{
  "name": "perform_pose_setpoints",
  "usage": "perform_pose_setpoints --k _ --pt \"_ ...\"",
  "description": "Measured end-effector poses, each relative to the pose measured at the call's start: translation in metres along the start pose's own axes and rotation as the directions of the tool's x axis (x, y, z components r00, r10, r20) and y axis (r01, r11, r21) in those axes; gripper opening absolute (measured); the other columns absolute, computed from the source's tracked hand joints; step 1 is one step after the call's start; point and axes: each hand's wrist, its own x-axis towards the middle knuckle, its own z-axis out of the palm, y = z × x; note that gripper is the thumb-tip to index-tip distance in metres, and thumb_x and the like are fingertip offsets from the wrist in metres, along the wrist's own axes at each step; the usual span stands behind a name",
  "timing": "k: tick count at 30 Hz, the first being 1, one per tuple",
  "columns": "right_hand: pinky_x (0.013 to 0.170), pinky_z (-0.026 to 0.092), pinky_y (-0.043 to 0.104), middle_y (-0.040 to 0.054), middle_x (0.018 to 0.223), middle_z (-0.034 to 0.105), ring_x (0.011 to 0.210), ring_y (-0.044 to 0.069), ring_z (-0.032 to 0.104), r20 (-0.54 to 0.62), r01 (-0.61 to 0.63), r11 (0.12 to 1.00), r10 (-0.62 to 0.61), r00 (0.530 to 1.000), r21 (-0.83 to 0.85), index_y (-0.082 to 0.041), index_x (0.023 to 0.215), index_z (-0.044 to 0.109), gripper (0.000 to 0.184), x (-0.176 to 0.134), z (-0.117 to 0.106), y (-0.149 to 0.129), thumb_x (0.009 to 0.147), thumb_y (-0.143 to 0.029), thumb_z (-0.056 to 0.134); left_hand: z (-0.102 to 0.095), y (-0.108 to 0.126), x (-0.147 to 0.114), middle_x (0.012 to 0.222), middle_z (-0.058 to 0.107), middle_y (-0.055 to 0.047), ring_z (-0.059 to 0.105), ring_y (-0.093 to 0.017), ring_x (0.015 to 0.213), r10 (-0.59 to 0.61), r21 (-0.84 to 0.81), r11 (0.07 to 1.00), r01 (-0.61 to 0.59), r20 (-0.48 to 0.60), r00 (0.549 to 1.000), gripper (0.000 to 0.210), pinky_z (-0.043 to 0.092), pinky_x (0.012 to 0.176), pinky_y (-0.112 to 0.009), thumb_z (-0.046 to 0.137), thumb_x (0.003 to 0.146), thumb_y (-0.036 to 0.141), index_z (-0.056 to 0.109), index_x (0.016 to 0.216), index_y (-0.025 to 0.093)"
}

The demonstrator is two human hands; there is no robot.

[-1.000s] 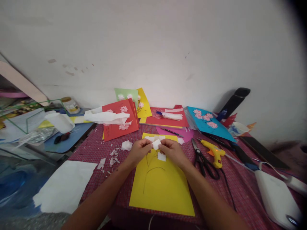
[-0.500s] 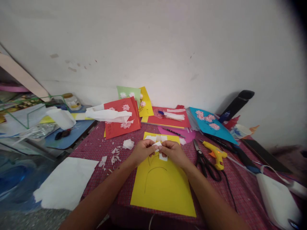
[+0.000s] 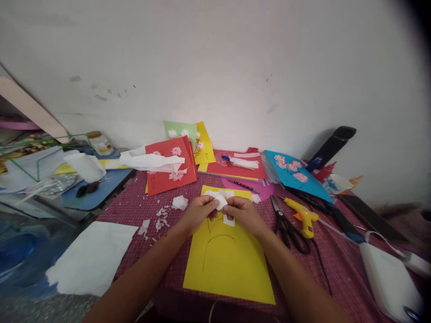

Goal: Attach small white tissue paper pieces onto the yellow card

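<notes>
White paper (image 3: 221, 202), a small square of it, is being pinched above the top part of the yellow sheet (image 3: 232, 271), the left hand (image 3: 203, 211) gripping one edge between thumb and fingers and the right hand (image 3: 241, 211) pinching at the lower edge opposite. Both hands are meeting close together, probably because so small a piece is needing support from two sides (whether it is folded is too small to tell). The forearms are spreading to either side, leaving the dark curved lines (image 3: 220, 236) on the sheet largely uncovered. Another white piece (image 3: 229, 220) is lying on the sheet just below the right hand, and further white pieces (image 3: 230, 194) are resting along the top edge, seemingly kept within easy reach. Torn scraps (image 3: 162, 222) are lying to the left on the tabletop (image 3: 134, 204), apart from the sheet. On the other side, scissors (image 3: 281, 220) are pointing away, their handles turned nearer the person, which is presumably making them simple to pick up; the yellow glue gun (image 3: 305, 219) is lying just beyond, its cord (image 3: 322, 264) trailing clear of the sheet.
</notes>
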Motion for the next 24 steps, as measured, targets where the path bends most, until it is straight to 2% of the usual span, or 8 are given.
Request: perform_pose_setpoints --k 11,12,14,16,17,19,22,24 --pt "0.050 0.036 0.021 -0.0028 0.057 0.055 0.051 0.009 0.047 -0.020 0.002 0.999 -0.003 1.000 -0.050 -0.016 0.069 0.059 0.017 0.000 0.000 0.000 0.079 -0.030 0.061 0.002 0.000 0.000 0.062 0.059 -0.002 0.053 -0.009 0.053 -0.022 0.043 0.999 0.020 0.050 0.998 0.034 0.039 0.051 -0.021 0.054 0.084 0.045 0.060 0.082 0.012" --pt "0.050 0.036 0.021 -0.0028 0.057 0.055 0.051 0.009 0.047 -0.023 0.000 0.999 -0.001 1.000 -0.050 -0.016 0.069 0.059 0.016 0.000 0.000 0.001 0.079 -0.029 0.061 0.002 0.000 0.000 0.065 0.060 -0.003 0.054 -0.010 0.055 -0.003 0.059 0.998 0.001 0.039 0.999 0.031 0.040 0.051 -0.021 0.054 0.084 0.043 0.060 0.085 0.012" --pt "0.050 0.036 0.021 -0.0027 0.056 0.055 0.051 0.009 0.048 -0.031 -0.001 0.999 -0.001 1.000 -0.052 -0.016 0.069 0.058 0.016 0.001 0.001 0.002 0.079 -0.029 0.060 0.003 0.000 0.000 0.077 0.062 -0.004 0.057 -0.011 0.064 0.092 0.129 0.988 -0.084 -0.054 0.994 0.026 0.042 0.055 -0.021 0.059 0.081 0.037 0.059 0.094 0.014" --pt "0.049 0.035 0.021 -0.0027 0.056 0.055 0.050 0.009 0.048 -0.040 -0.005 0.999 0.003 0.999 -0.051 -0.017 0.069 0.058 0.015 0.001 0.001 0.004 0.079 -0.028 0.060 0.003 0.001 -0.001 0.092 0.063 -0.005 0.059 -0.012 0.075 0.240 0.258 0.947 -0.192 -0.170 0.956 0.027 0.045 0.062 -0.022 0.063 0.078 0.030 0.058 0.101 0.017" --pt "0.049 0.035 0.021 -0.0027 0.056 0.055 0.050 0.009 0.048 -0.040 -0.009 0.999 0.007 0.999 -0.053 -0.017 0.069 0.057 0.015 0.001 0.001 0.004 0.079 -0.028 0.059 0.003 0.002 -0.002 0.096 0.062 -0.005 0.059 -0.013 0.078 0.307 0.324 0.917 -0.234 -0.195 0.932 0.025 0.046 0.066 -0.023 0.063 0.078 0.028 0.059 0.101 0.017" --pt "0.048 0.034 0.021 -0.0028 0.055 0.054 0.049 0.009 0.046 -0.032 -0.014 0.998 0.012 0.999 -0.068 -0.017 0.067 0.056 0.017 0.002 0.001 0.004 0.078 -0.029 0.060 0.003 0.006 -0.004 0.093 0.063 -0.005 0.058 -0.013 0.079 0.375 0.418 0.861 -0.289 -0.140 0.916 0.018 0.046 0.072 -0.025 0.060 0.080 0.026 0.062 0.096 0.017" --pt "0.048 0.033 0.021 -0.0028 0.054 0.054 0.048 0.009 0.045 -0.022 -0.006 0.993 0.003 1.000 -0.114 -0.016 0.064 0.056 0.020 0.002 0.001 0.002 0.078 -0.030 0.060 0.006 0.013 -0.008 0.084 0.065 -0.005 0.059 -0.014 0.078 0.368 0.450 0.831 -0.328 -0.003 0.930 0.014 0.046 0.073 -0.026 0.056 0.082 0.024 0.067 0.087 0.016" --pt "0.048 0.033 0.021 -0.0028 0.053 0.054 0.048 0.009 0.045 -0.026 -0.003 0.991 -0.001 1.000 -0.131 -0.017 0.064 0.057 0.021 0.002 0.002 0.002 0.079 -0.031 0.060 0.007 0.016 -0.009 0.083 0.066 -0.005 0.060 -0.015 0.078 0.356 0.442 0.835 -0.328 0.022 0.934 0.014 0.046 0.072 -0.026 0.056 0.082 0.023 0.068 0.086 0.016"
